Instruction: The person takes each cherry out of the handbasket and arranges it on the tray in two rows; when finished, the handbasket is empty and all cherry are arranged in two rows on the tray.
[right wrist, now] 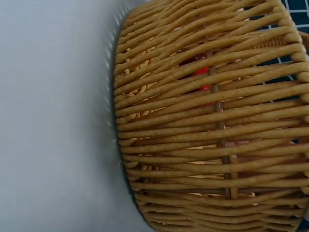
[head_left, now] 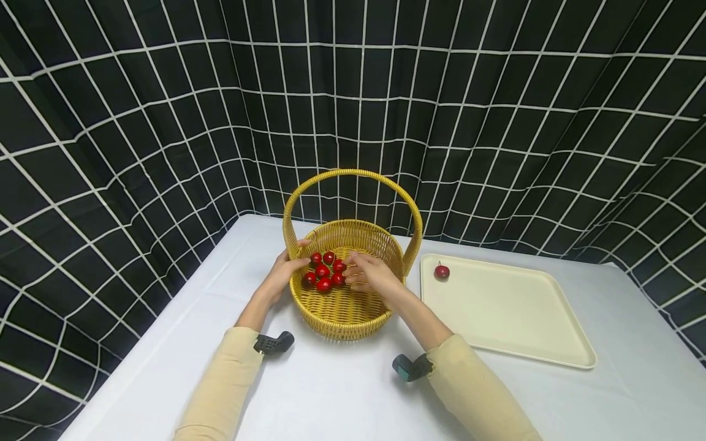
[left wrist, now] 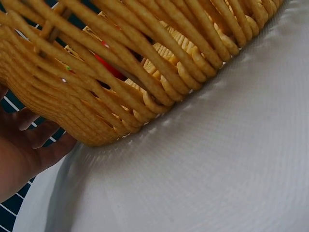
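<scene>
Wicker basket (head_left: 346, 334) gripped at nine o'clock by left hand (head_left: 284, 269), right hand (head_left: 373, 274) placed inside beside red cherries (head_left: 322, 271), its grip unclear, tray (head_left: 507, 309) set at three o'clock

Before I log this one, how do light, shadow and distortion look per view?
Head: even light, small highlights on the cherries, grid lines on the backdrop bent by folds or lens, unclear which; left wrist: left hand dim at the frame's edge; right wrist: soft shadow on the white cloth beside the basket, cherries mere red patches through the weave.
</scene>
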Available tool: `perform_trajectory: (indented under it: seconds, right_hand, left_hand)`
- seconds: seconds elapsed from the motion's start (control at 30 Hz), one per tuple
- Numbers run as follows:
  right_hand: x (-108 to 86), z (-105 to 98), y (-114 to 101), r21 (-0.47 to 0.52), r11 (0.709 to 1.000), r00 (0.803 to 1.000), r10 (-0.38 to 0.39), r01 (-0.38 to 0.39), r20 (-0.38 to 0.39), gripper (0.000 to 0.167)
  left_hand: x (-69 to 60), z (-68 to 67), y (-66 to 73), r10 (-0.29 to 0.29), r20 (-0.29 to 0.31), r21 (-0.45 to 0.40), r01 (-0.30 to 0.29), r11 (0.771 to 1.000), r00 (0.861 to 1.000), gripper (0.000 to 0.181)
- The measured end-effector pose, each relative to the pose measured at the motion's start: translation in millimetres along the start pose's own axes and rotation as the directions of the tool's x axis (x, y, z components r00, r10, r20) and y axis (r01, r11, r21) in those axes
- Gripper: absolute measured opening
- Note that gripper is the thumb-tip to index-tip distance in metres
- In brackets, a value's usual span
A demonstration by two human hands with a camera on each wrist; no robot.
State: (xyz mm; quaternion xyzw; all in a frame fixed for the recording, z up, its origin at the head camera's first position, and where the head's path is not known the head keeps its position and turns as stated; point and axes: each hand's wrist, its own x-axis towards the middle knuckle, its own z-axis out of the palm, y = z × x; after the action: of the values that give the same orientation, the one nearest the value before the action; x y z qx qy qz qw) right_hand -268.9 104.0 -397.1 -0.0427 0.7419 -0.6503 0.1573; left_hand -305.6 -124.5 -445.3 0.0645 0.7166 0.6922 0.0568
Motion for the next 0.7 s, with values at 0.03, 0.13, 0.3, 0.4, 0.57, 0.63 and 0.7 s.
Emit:
perform_trajectory:
  seconds: [0.03,0.13,0.3,0.4,0.57,0.63,0.7]
  right_hand:
    - [2.3,0.8,-0.2,0.015,1.000,1.000,0.020,-0.020,-0.005,0.048]
    - [9.2,2.2,0.4,0.046,0.998,0.998,0.053,-0.051,-0.023,0.047]
    - [18.6,4.0,0.6,0.071,0.993,0.995,0.096,-0.095,-0.012,0.049]
    - [22.4,6.2,-0.9,0.085,0.990,0.994,0.112,-0.111,-0.012,0.049]
    - [27.4,11.8,-1.3,0.056,0.991,0.992,0.121,-0.120,-0.015,0.047]
    - [29.3,13.2,-0.6,0.024,0.992,0.992,0.121,-0.120,-0.025,0.047]
    - [30.9,13.7,-0.5,-0.016,0.994,0.993,0.112,-0.113,-0.040,0.046]
  left_hand:
    - [0.3,-0.2,-0.1,0.000,-0.001,0.000,0.000,1.000,1.000,0.051]
    - [0.0,-0.4,0.3,-0.002,-0.001,0.002,0.002,1.000,1.000,0.051]
    - [-2.6,-0.8,0.5,-0.011,-0.013,0.016,0.011,1.000,1.000,0.051]
    - [-3.5,-1.6,0.6,-0.010,-0.018,0.023,0.011,1.000,1.000,0.051]
    - [-2.4,-2.2,0.6,-0.017,-0.006,0.008,0.017,1.000,1.000,0.051]
    - [-1.8,-2.0,1.4,-0.023,0.000,-0.004,0.023,1.000,1.000,0.052]
    - [-1.8,-1.7,4.1,-0.027,0.006,-0.014,0.027,1.000,1.000,0.053]
